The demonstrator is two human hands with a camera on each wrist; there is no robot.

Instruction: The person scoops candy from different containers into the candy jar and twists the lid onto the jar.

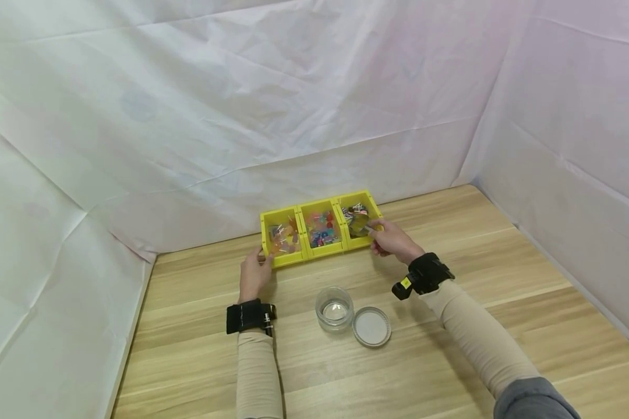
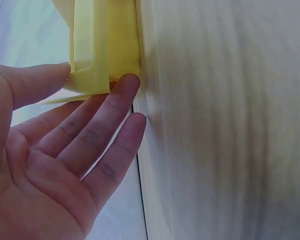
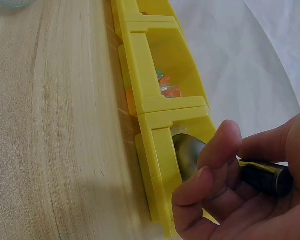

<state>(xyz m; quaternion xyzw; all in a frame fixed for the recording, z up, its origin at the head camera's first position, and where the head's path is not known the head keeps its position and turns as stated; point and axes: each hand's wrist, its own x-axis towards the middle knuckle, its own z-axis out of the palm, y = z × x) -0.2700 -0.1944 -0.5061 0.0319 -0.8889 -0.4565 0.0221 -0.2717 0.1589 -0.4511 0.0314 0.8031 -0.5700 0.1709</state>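
A row of three joined yellow bins [image 1: 320, 252] stands against the white backdrop. My left hand [image 1: 254, 274] holds its front left corner, the thumb on the rim and the fingers [image 2: 97, 127] against the outer wall. At the other end my right hand [image 1: 393, 240] grips the dark handle [image 3: 267, 179] of a shiny metal spoon [image 1: 359, 223]. The spoon's bowl is down inside the right bin, among dark striped candies with white sticks [image 1: 357, 208]. The left bin has wrapped candies on sticks [image 1: 284, 238], and the middle one colourful wrapped candies [image 1: 323, 236].
In front of the bins, a clear jar [image 1: 334, 309] stands uncovered on the wooden table [image 1: 199, 349]. Beside it on the right lies a round lid [image 1: 372, 327] with a white inside. White sheeting [image 1: 293, 116] encloses the back and both sides.
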